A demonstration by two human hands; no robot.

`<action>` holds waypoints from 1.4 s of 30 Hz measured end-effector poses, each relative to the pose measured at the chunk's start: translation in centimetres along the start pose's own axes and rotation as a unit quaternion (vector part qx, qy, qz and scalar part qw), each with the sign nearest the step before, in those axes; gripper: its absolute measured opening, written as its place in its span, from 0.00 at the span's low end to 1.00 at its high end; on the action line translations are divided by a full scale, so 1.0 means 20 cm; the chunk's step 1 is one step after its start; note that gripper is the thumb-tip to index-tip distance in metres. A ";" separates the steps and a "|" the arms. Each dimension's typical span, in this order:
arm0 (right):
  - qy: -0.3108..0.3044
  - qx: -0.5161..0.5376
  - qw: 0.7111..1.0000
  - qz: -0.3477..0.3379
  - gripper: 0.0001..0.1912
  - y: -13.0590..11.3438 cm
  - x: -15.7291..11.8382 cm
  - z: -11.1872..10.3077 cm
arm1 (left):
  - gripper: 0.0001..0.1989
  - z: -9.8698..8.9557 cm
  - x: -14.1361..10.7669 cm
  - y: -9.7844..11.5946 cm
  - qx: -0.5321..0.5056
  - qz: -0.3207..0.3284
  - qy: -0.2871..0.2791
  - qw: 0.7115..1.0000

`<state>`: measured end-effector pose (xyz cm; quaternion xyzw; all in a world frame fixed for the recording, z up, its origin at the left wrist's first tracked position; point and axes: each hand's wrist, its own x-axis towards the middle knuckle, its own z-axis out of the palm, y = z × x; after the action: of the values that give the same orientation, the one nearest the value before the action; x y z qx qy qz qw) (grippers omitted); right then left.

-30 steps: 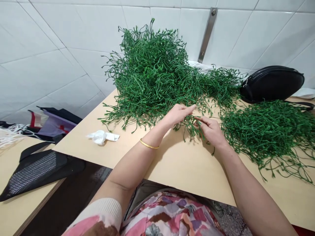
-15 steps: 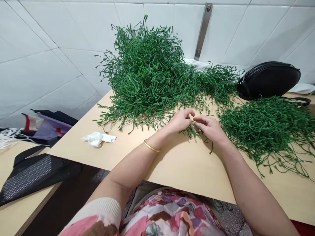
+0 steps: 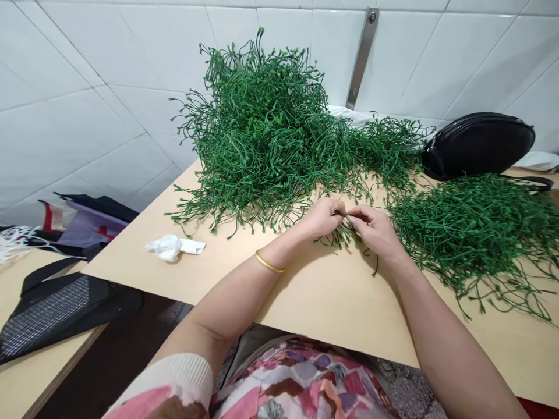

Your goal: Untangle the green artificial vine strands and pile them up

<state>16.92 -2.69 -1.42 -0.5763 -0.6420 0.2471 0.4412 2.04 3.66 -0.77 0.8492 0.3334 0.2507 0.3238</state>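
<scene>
Thin green plant stems with small bud-like tips, apparently artificial, lie in a tall heap (image 3: 266,128) and in a lower pile (image 3: 476,227) on the right. Between them, my left hand (image 3: 324,217) is closed on a few green stems (image 3: 338,237), whose tips hang out below its fingers. My right hand (image 3: 371,226) meets it, thumb and fingertips pinched on a stem close to the left fingertips. One loose stem end (image 3: 375,266) dangles under the right hand. The fingers hide exactly where the stems meet.
The pale wooden table (image 3: 332,297) has its front edge close to my body. A crumpled white tissue (image 3: 170,248) lies at left. A black bag (image 3: 480,144) stands behind the right pile. Beyond rises a tiled wall (image 3: 131,52) with a metal bracket (image 3: 362,58). A black mesh bag (image 3: 56,308) is lower left.
My fingertips have drawn together: the right thumb and fingers, slightly apart before, now pinch at the stems, and the left fingers have curled in tighter. The piles stay as they were.
</scene>
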 end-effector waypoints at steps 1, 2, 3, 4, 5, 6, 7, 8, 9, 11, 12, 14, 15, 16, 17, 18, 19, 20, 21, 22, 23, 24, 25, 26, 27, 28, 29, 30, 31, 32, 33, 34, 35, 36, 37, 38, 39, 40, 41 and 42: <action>-0.011 0.047 0.998 0.035 0.09 0.00 0.00 0.00 | 0.08 0.00 0.00 0.00 -0.033 -0.016 -0.012 0.999; -0.018 0.085 0.994 0.065 0.10 0.00 0.00 -0.01 | 0.08 -0.01 0.01 0.00 -0.064 -0.028 -0.024 0.997; -0.018 0.112 0.990 0.087 0.11 0.01 0.01 -0.01 | 0.07 -0.01 0.01 0.00 -0.091 -0.035 -0.033 0.995; -0.013 0.124 0.987 0.097 0.11 0.01 0.01 -0.01 | 0.06 -0.02 0.01 0.01 -0.112 -0.038 -0.042 0.992; -0.006 0.127 0.987 0.098 0.11 0.01 0.01 -0.01 | 0.06 -0.03 0.01 0.01 -0.129 -0.041 -0.052 0.989; -0.001 0.126 0.988 0.095 0.11 0.01 0.01 -0.01 | 0.06 -0.04 0.01 0.02 -0.142 -0.047 -0.056 0.987; 0.002 0.123 0.988 0.091 0.10 0.01 0.01 -0.01 | 0.05 -0.04 0.01 0.03 -0.150 -0.055 -0.056 0.986; 0.000 0.123 0.988 0.089 0.10 0.01 0.01 -0.01 | 0.05 -0.04 0.00 0.03 -0.154 -0.064 -0.053 0.985; -0.003 0.124 0.988 0.089 0.10 0.01 0.01 0.00 | 0.04 -0.05 0.00 0.03 -0.156 -0.071 -0.047 0.984; -0.011 0.130 0.987 0.089 0.09 0.01 0.00 0.00 | 0.03 -0.04 0.00 0.02 -0.153 -0.071 -0.038 0.985; -0.015 0.132 0.987 0.089 0.08 0.00 0.00 0.01 | 0.03 -0.03 0.00 0.02 -0.146 -0.067 -0.038 0.986; -0.021 0.127 0.988 0.088 0.08 0.01 -0.01 0.01 | 0.03 -0.02 0.00 0.02 -0.104 -0.058 -0.036 0.992; -0.026 0.121 0.988 0.088 0.07 0.01 -0.01 0.02 | 0.04 -0.02 0.00 0.02 -0.063 -0.053 -0.029 0.996; -0.032 0.111 0.989 0.088 0.06 0.01 -0.01 0.02 | 0.04 -0.01 -0.01 0.03 -0.009 -0.047 -0.020 0.999; -0.036 0.098 0.991 0.087 0.06 0.02 -0.01 0.02 | 0.05 -0.01 -0.02 0.04 0.051 -0.038 -0.008 0.998; -0.037 0.088 0.992 0.087 0.06 0.02 -0.01 0.02 | 0.06 -0.01 -0.02 0.05 0.109 -0.026 0.005 0.994; -0.037 0.088 0.991 0.089 0.06 0.03 -0.01 0.02 | 0.07 0.00 -0.03 0.07 0.159 -0.011 0.016 0.987; -0.037 0.098 0.990 0.096 0.07 0.03 0.00 0.02 | 0.08 0.00 -0.04 0.08 0.196 0.004 0.025 0.980; -0.037 0.117 0.987 0.106 0.08 0.04 0.00 0.02 | 0.09 0.01 -0.04 0.08 0.221 0.018 0.033 0.975; -0.039 0.140 0.982 0.117 0.09 0.04 0.01 0.01 | 0.09 0.01 -0.04 0.08 0.235 0.031 0.042 0.971; -0.043 0.160 0.978 0.126 0.10 0.04 0.01 0.01 | 0.10 0.02 -0.04 0.08 0.240 0.040 0.052 0.969; -0.046 0.174 0.975 0.132 0.11 0.04 0.02 0.00 | 0.10 0.02 -0.04 0.07 0.237 0.047 0.060 0.968; -0.047 0.177 0.974 0.134 0.12 0.03 0.02 0.00 | 0.10 0.03 -0.04 0.06 0.228 0.049 0.068 0.970; -0.046 0.173 0.975 0.132 0.13 0.03 0.02 0.00 | 0.10 0.03 -0.03 0.04 0.212 0.048 0.075 0.973; -0.042 0.167 0.977 0.126 0.14 0.03 0.02 0.00 | 0.09 0.04 -0.03 0.03 0.192 0.045 0.080 0.977; -0.035 0.162 0.979 0.117 0.15 0.02 0.02 0.00 | 0.08 0.04 -0.02 0.01 0.168 0.042 0.081 0.981; -0.028 0.158 0.981 0.106 0.15 0.02 0.01 0.00 | 0.08 0.04 -0.02 0.00 0.144 0.040 0.080 0.986; -0.023 0.157 0.983 0.093 0.15 0.01 0.01 0.00 | 0.07 0.05 -0.01 -0.01 0.119 0.040 0.076 0.989; -0.018 0.157 0.984 0.081 0.15 0.01 0.01 0.01 | 0.07 0.05 -0.01 -0.01 0.096 0.041 0.070 0.992; -0.012 0.156 0.985 0.071 0.14 0.01 0.01 0.01 | 0.07 0.05 -0.01 -0.01 0.076 0.042 0.064 0.994; -0.006 0.150 0.987 0.065 0.13 0.01 0.01 0.01 | 0.08 0.05 -0.01 -0.01 0.064 0.041 0.058 0.995; 0.003 0.136 0.989 0.061 0.12 0.02 0.01 0.02 | 0.09 0.05 -0.01 -0.01 0.058 0.038 0.053 0.996; 0.014 0.114 0.992 0.058 0.10 0.02 0.01 0.02 | 0.09 0.05 -0.01 0.00 0.062 0.033 0.050 0.996; 0.025 0.084 0.995 0.051 0.09 0.02 0.01 0.02 | 0.09 0.05 -0.02 0.01 0.072 0.028 0.048 0.996; 0.035 0.051 0.997 0.042 0.08 0.02 0.01 0.03 | 0.09 0.05 -0.02 0.02 0.090 0.023 0.048 0.994; 0.043 0.017 0.998 0.029 0.08 0.03 0.00 0.03 | 0.09 0.05 -0.02 0.02 0.114 0.021 0.049 0.992; 0.050 -0.013 0.999 0.016 0.07 0.03 0.00 0.04 | 0.09 0.05 -0.03 0.03 0.142 0.021 0.053 0.988; 0.054 -0.036 0.998 0.005 0.07 0.03 0.00 0.04 | 0.08 0.05 -0.03 0.04 0.171 0.023 0.059 0.983; 0.056 -0.048 0.997 -0.001 0.07 0.03 0.00 0.04 | 0.08 0.05 -0.03 0.04 0.198 0.026 0.064 0.978; 0.051 -0.048 0.998 0.002 0.07 0.03 0.00 0.04 | 0.08 0.05 -0.04 0.05 0.218 0.029 0.068 0.973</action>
<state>16.45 -2.41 -2.26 -0.6099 -0.6289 0.1866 0.4446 2.58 2.23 -0.89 0.8893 0.3770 0.2387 0.1004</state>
